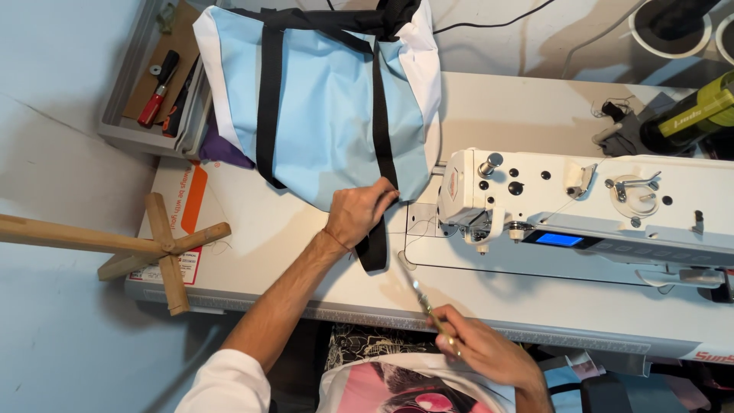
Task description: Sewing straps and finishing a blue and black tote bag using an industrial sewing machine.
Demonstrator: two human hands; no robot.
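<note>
A light blue and white fabric bag [329, 99] with black straps lies on the white sewing table [489, 115]. My left hand [358, 213] pinches the lower end of one black strap [376, 245] at the bag's bottom edge. My right hand [482, 348] is near the table's front edge and holds a thin metal tool [423, 297], likely thread snips, pointing up and left. The white sewing machine [596, 203] stands to the right, with its needle area [478, 233] close to the strap.
A grey tray [141, 99] with a red-handled screwdriver [157, 98] sits at the far left. A wooden cross-shaped stand [160, 248] juts over the table's left end. A green bottle [692, 115] and thread scraps lie at the back right.
</note>
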